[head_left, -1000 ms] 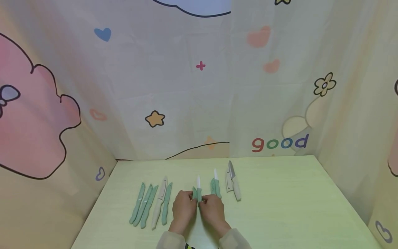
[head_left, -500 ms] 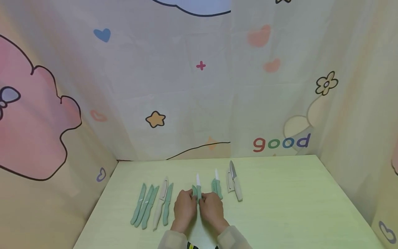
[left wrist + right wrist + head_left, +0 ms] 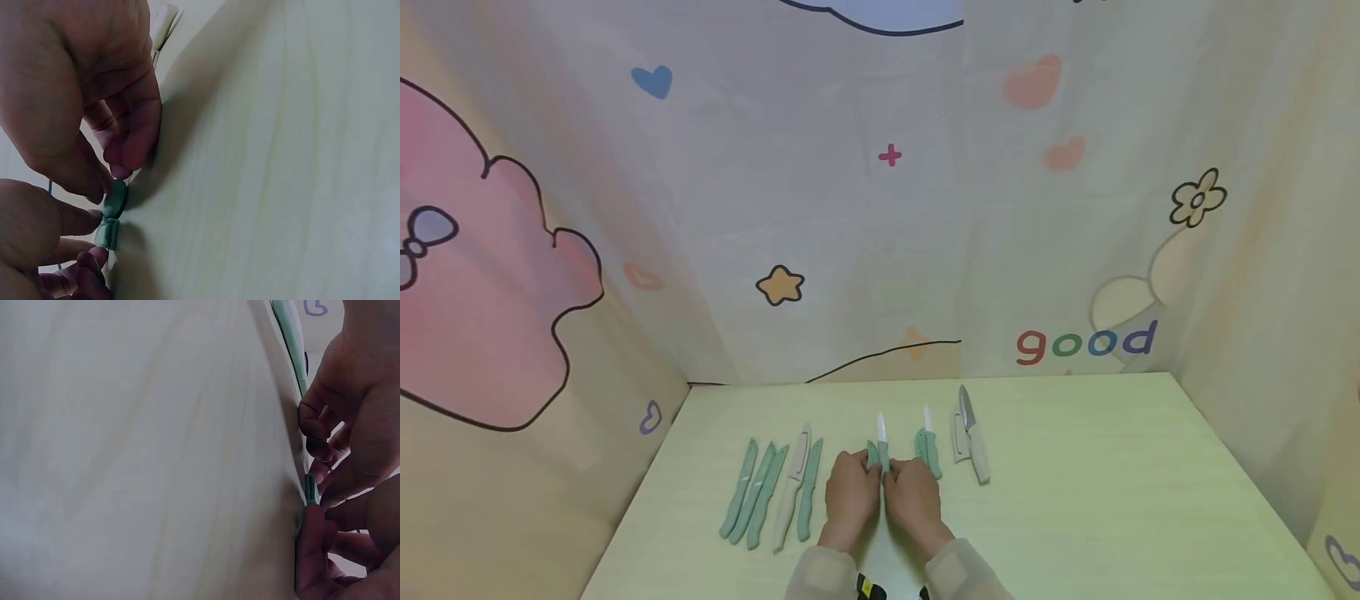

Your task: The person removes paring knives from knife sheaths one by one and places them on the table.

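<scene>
In the head view my left hand [image 3: 853, 496] and right hand [image 3: 914, 500] are side by side over the table. My left fingers pinch a green blade sheath [image 3: 872, 452]. My right fingers pinch the green handle of a paring knife [image 3: 883, 450], whose white blade points away from me, bare and just right of the sheath. The left wrist view shows the butt of the knife handle [image 3: 115, 199] right beside the sheath's end [image 3: 107, 234]. In the right wrist view, fingers cover most of the sheath [image 3: 311, 487], and the knife is hidden.
Left of my hands lie several sheathed green knives [image 3: 763, 496] and a beige sheathed knife [image 3: 792, 492]. To the right lie another green knife [image 3: 931, 450] beside its sheath [image 3: 921, 444] and a beige-handled knife [image 3: 976, 442] beside its sheath [image 3: 960, 437]. A printed curtain [image 3: 865, 208] hangs behind the table.
Both hands, with the knife and sheath, have shifted slightly away from me. The grips look the same. The head view has drifted a little; the other knives stay put.
</scene>
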A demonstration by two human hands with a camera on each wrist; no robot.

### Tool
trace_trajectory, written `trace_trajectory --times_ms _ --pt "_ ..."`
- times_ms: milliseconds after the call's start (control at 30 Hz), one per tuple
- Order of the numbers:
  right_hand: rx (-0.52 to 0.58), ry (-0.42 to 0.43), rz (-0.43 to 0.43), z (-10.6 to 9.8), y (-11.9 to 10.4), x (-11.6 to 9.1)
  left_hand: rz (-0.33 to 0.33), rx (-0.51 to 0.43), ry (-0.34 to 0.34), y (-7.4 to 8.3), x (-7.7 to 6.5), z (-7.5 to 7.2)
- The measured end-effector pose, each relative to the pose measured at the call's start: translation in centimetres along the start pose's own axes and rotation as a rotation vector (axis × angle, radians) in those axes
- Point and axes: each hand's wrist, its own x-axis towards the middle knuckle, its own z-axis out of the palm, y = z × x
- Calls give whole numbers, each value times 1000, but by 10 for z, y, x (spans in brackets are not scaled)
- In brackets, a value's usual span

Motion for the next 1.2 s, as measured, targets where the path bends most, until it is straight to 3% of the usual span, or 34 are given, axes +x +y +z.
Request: trace_trajectory --times_ms 333,600,733,1000,1200 --pt "99 4 75 -10 1 -9 33 -29 44 3 -11 -5" --pt "192 -48 83 -18 -6 -14 55 -65 55 4 -27 -21" --pt "308 -111 89 -21 -10 -19 48 -54 63 0 -34 -27" --pt "642 -262 154 -17 -13 -28 30 -55 73 -7 -49 -38" --pt "760 -325 188 -12 -15 -31 25 1 128 -17 -54 -46"
